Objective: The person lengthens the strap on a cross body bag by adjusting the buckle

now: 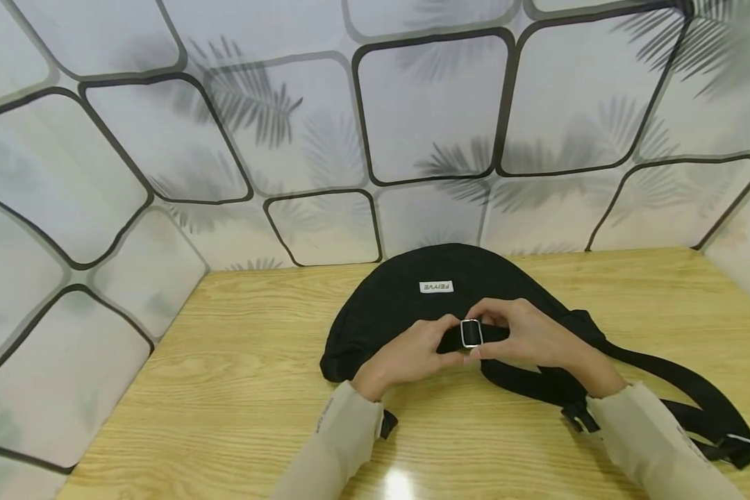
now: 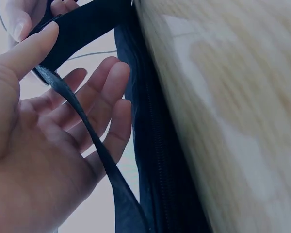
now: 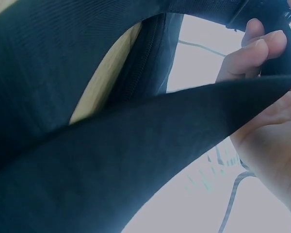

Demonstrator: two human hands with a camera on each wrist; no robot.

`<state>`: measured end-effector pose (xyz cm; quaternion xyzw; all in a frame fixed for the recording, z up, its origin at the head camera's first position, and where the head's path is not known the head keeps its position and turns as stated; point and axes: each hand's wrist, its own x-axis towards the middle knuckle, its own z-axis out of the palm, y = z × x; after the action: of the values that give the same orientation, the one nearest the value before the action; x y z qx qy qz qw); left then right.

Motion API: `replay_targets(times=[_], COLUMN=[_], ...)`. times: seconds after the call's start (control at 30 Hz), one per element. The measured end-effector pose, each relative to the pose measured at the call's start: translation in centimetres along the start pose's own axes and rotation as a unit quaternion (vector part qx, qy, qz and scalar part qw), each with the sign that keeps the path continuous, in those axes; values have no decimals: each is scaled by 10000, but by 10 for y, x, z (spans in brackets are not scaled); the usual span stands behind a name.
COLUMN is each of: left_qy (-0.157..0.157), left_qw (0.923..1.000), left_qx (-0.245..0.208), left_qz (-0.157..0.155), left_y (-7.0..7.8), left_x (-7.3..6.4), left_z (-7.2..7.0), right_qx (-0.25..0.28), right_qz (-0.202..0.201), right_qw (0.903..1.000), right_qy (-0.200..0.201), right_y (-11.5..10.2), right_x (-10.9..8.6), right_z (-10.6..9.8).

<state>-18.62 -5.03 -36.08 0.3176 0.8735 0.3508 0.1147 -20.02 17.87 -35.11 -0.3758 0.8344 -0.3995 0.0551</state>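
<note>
A black waist bag with a white label lies on the wooden table. In front of it, both hands hold its black strap at a square metal slide buckle. My left hand pinches the strap just left of the buckle. In the left wrist view its thumb presses on the webbing, while the other fingers are loosely bent. On the buckle's right side, my right hand grips with thumb and fingers close to the metal frame. A strap length crosses in front of that hand in the right wrist view.
Looped webbing spreads to the right, with a second slide buckle near its end. A black plastic clip lies by the right sleeve; a black strap end shows beside the left cuff. Patterned fabric stands behind the table.
</note>
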Motion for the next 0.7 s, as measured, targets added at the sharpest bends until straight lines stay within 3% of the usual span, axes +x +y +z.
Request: replay_targets(times=[0.43,0.7], left_qy=[73,211], left_qw=[9999,9994], left_qx=[-136,41], left_qz=[46,253], left_y=[2,-2], left_x=[-4,-7], left_z=[-4,-9], right_qx=[396,1422], right_qz=[278,708], right_qw=[9978,9842], right_qy=[-463,-777], right_y=[3,13], right_x=[-5,-8], right_z=[-12,-21])
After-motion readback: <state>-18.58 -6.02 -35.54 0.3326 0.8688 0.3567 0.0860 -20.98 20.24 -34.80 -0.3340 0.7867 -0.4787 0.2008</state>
